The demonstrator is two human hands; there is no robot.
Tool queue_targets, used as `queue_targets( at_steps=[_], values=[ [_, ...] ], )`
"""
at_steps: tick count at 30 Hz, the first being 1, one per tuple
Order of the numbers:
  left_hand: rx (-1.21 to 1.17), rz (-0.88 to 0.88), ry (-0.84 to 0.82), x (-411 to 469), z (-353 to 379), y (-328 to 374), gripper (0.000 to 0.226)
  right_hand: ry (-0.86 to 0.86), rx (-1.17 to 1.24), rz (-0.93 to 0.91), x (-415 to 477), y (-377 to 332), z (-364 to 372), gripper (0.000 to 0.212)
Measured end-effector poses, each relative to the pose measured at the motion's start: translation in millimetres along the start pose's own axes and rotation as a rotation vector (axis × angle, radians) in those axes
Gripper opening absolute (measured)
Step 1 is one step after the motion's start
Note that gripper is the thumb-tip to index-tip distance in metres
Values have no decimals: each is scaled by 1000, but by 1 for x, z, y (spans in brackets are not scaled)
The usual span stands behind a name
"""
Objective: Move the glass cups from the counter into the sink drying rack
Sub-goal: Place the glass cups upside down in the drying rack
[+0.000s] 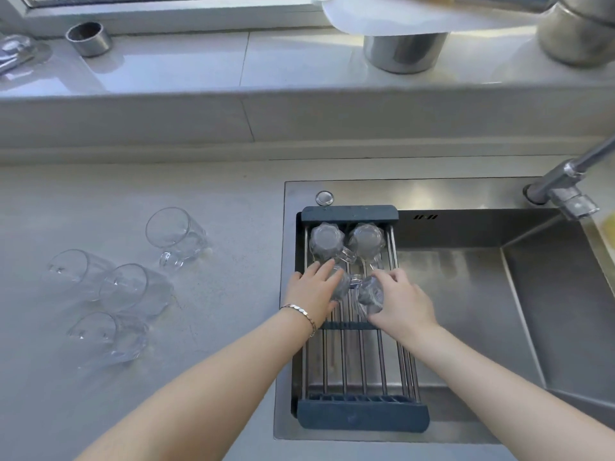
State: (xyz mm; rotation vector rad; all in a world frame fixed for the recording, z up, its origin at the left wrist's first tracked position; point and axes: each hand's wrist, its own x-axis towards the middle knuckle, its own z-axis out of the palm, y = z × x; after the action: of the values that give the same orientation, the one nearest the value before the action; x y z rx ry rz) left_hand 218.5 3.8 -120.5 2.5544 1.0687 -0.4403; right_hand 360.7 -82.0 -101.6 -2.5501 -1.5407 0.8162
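A dark-framed drying rack [361, 415] with metal bars lies across the left end of the sink. Two glass cups stand upside down at its far end, one on the left [324, 241] and one on the right [366, 239]. My left hand [311, 292] grips a third glass cup [342, 284] on the bars. My right hand [401, 302] grips a fourth glass cup [369, 296] beside it. Several more glass cups stand on the counter to the left, the nearest [176, 232] with its handle toward me, others at the far left [76, 271], middle [133, 289] and front [106, 334].
A steel sink basin [466, 311] opens to the right of the rack. A faucet [565, 188] juts in at the right. On the window ledge stand a small metal cup [89, 38] and steel pots [404, 51]. A grey counter [199, 327] spreads to the left.
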Motion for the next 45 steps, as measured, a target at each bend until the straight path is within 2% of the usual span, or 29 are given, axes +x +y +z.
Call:
queue_targets(
  at_steps=[5, 9, 11, 14, 16, 19, 21, 25, 28, 30, 32, 38, 42, 45],
  values=[
    [33, -31, 128, 7, -3, -6, 58, 76, -8, 122, 20, -6, 21, 71],
    [-21, -28, 50, 1, 2, -9, 55, 227, -37, 41, 14, -10, 26, 77],
    [-90, -63, 101, -13, -2, -11, 56, 252, 13, -3, 7, -11, 24, 69],
    [-174, -139, 171, -45, -12, -26, 54, 195, 112, -77, -4, -20, 19, 54],
    [-121, -165, 276, -71, -22, -51, 56, 134, 181, -173, -7, -39, 11, 47],
    [-25, -357, 375, -99, -30, -105, 68, 10, 304, -334, 6, -87, 3, 45],
    [-46, -500, 400, -111, -44, -138, 74, -45, 323, -386, 22, -129, 3, 50],
    [-105, -705, 231, -117, -59, -191, 91, -146, 412, -406, 57, -214, 15, 76],
    [-100, -718, 77, -118, -62, -208, 98, -215, 410, -425, 84, -262, 31, 98],
    [-97, -690, -5, -118, -60, -215, 93, -244, 428, -409, 99, -281, 43, 101],
    [-93, -661, -34, -118, -59, -220, 86, -235, 542, -368, 106, -290, 53, 95],
    [-164, -650, 48, -123, -59, -220, 86, -182, 750, -247, 80, -259, 54, 82],
    [-211, -609, 124, -129, -61, -192, 73, -169, 958, -86, 26, -183, 39, 77],
    [-292, -523, 170, -133, -60, -154, 72, -255, 937, 66, -20, -115, 21, 71]
  ],
)
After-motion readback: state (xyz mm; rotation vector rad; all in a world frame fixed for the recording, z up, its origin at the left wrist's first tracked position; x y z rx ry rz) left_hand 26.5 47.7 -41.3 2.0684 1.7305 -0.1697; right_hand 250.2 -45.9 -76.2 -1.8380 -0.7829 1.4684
